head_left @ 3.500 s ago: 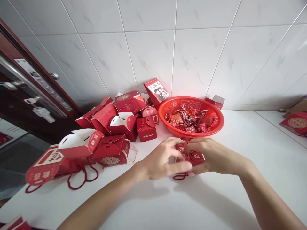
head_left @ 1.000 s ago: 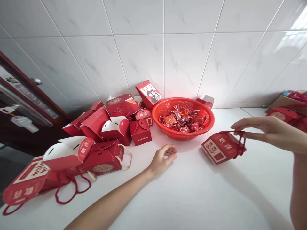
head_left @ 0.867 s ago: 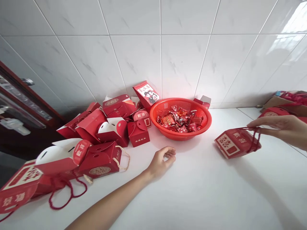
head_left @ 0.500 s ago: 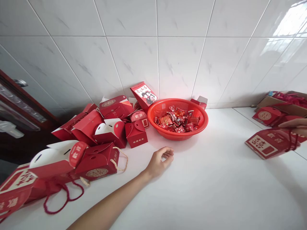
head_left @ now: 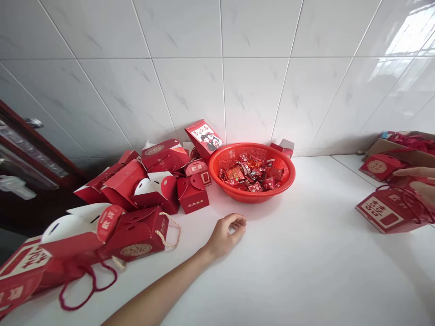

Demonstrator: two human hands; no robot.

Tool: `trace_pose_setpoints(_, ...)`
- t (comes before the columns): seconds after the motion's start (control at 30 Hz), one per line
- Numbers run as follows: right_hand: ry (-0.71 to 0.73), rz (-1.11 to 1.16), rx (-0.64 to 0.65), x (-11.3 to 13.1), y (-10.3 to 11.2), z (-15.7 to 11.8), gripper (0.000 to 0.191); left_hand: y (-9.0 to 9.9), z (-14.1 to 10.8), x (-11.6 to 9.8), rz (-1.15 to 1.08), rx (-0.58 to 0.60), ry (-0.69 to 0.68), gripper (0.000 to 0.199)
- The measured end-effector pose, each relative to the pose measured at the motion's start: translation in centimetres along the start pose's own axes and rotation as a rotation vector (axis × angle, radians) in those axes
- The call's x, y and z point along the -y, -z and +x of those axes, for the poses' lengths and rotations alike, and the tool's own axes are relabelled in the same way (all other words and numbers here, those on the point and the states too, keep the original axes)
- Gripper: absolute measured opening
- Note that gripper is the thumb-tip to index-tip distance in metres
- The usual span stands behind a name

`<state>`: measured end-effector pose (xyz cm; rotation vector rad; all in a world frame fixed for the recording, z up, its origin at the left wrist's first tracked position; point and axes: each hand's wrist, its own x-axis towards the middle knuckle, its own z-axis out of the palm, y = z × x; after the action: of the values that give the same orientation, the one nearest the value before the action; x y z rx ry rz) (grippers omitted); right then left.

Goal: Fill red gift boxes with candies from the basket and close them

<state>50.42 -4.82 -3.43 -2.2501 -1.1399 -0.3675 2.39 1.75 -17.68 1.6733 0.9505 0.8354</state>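
My left hand (head_left: 227,234) rests on the white counter, loosely curled, a gap showing between fingers and thumb and nothing inside. At the right edge, my right hand (head_left: 419,177) is partly cut off by the frame, its fingers stretched out. Just below it stands a red gift box (head_left: 394,210) with a white character panel and a dark red cord handle. Beyond my left hand sits a red plastic basket (head_left: 288,181) with many wrapped candies (head_left: 253,174) in it.
Several red gift boxes (head_left: 136,242) crowd the left side, some with open flaps. A cardboard carton (head_left: 382,147) with red stuff in it stands at the back right, another small red box (head_left: 380,166) before it. Tiled wall (head_left: 190,90) borders the counter (head_left: 306,271).
My right hand has let go of the red gift box, which now stands on the counter. Its fingers have spread. My left hand has stayed in place.
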Motion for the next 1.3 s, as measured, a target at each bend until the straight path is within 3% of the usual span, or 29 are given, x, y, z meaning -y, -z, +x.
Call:
trace_pose_setpoints(0.03,-0.109,-0.007,0.051,1.3,0.2,-0.2,0.022,0.0,0.0,0.0,-0.002,-0.002,0.001,0.018)
trace_pose_setpoints(0.1,-0.144,0.081,0.071,3.6,0.0,-0.7,0.023,-0.1,-0.1,0.0,-0.005,-0.007,0.005,0.016)
trace_pose_setpoints(0.23,0.046,0.366,0.048,7.7,-3.1,-2.2,0.027,-0.3,-0.3,0.1,-0.002,-0.021,0.011,0.015)
trace_pose_setpoints(0.37,0.224,0.614,0.125,12.4,-7.5,-3.2,0.026,-0.3,-0.4,0.0,0.001,-0.031,0.022,0.015)
trace_pose_setpoints(0.43,0.214,0.731,0.116,14.8,-9.4,-3.2,0.024,-0.2,-0.5,-0.2,0.005,-0.027,0.021,0.014)
trace_pose_setpoints(0.57,0.019,0.906,0.064,18.1,-12.7,-2.5,0.020,-0.2,-0.5,-0.2,0.013,-0.016,0.018,0.013)
trace_pose_setpoints(0.7,-0.056,0.975,0.107,19.0,-15.6,-2.2,0.022,-0.2,-0.5,0.0,0.021,-0.009,0.004,0.012)
trace_pose_setpoints(0.8,-0.072,1.015,0.157,18.6,-17.0,-1.9,0.024,-0.3,-0.4,-0.1,0.030,-0.004,-0.007,0.012)
trace_pose_setpoints(0.97,-0.081,1.025,0.133,17.7,-18.8,0.4,0.027,-0.5,-0.2,-0.1,0.041,0.001,-0.020,0.013)
trace_pose_setpoints(1.17,0.033,0.904,0.244,17.6,-21.1,3.6,0.047,-0.7,-0.1,0.6,0.041,-0.016,-0.021,0.014)
trace_pose_setpoints(1.3,0.125,0.763,0.265,17.5,-21.9,5.4,0.037,-0.9,0.1,0.7,0.036,-0.013,0.000,0.014)
